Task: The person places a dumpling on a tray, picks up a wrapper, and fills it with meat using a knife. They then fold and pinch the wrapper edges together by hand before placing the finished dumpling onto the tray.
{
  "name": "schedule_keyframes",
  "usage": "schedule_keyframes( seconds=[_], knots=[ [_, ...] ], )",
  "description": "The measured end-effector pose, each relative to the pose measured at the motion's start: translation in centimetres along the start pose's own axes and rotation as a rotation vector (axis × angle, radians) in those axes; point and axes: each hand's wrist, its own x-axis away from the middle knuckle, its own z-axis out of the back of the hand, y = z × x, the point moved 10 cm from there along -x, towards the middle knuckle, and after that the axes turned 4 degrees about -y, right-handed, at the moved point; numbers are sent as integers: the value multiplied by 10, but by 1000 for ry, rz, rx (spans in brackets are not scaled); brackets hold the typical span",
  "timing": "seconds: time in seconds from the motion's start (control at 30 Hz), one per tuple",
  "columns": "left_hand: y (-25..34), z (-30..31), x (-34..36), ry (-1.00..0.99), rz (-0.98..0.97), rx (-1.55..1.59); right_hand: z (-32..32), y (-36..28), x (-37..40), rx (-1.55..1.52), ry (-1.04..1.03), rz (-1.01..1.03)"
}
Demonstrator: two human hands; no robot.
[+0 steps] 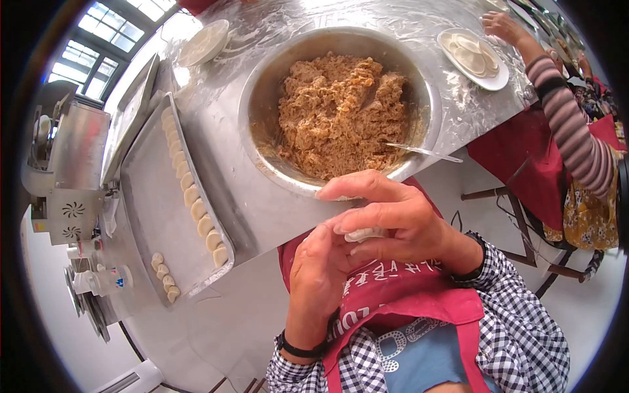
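Both my hands meet in front of my red apron, just below the near rim of a big metal bowl. A white dumpling shows in part between the fingers of my right hand. My left hand presses against the same dumpling from the other side, fingertips partly hidden. Most of the dumpling is covered by the hands. Brown minced filling heaps inside the bowl. A spoon is stuck in it, its handle over the right rim.
To the left, a metal tray bears a long row of dumplings and a short cluster. Plates of dough wrappers stand at upper right and upper left. At right, a co-worker's striped sleeve reaches over the floury table.
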Motion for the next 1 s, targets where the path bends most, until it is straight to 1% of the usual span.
schedule_keyframes(
  seconds=[0.07,0.13,0.2,0.3,0.4,0.47,0.5,0.53,0.6,0.67,0.7,0.77,0.8,0.87,0.9,0.97,1.0],
  knots=[
    [-1,-2,1,2,16,7,-2,-1,1,-11,-23,34],
    [-5,1,0,51,60,-54,0,2,4,-36,-36,28],
    [-5,1,0,51,56,-60,-1,4,7,-58,-45,22],
    [-5,-3,0,54,43,-70,0,3,11,-80,-13,49],
    [-6,1,1,60,22,-61,-1,0,10,-40,20,44],
    [-5,4,2,62,12,-47,5,0,7,-52,146,-68],
    [-3,0,2,17,1,-85,5,1,8,-53,147,-69],
    [-1,-5,2,-28,-9,-123,3,0,8,-78,120,-44],
    [0,-8,1,-13,-9,-127,2,5,9,-103,93,-20],
    [-1,-10,1,2,-9,-130,-1,3,13,-141,31,133],
    [0,-9,2,30,-18,-133,-1,3,14,-141,30,132],
    [2,-6,2,59,-27,-135,-2,5,15,-142,2,116],
    [2,-8,1,27,-25,-128,-2,-1,13,-142,1,115],
    [3,-11,1,-5,-24,-121,2,5,7,-182,70,-113],
    [3,-13,1,-20,-19,-133,2,8,8,-181,71,-113],
    [2,-16,0,-36,-14,-145,2,0,9,-94,49,73],
    [1,-14,-1,-5,-23,-130,3,3,9,-94,49,73]
  ],
)
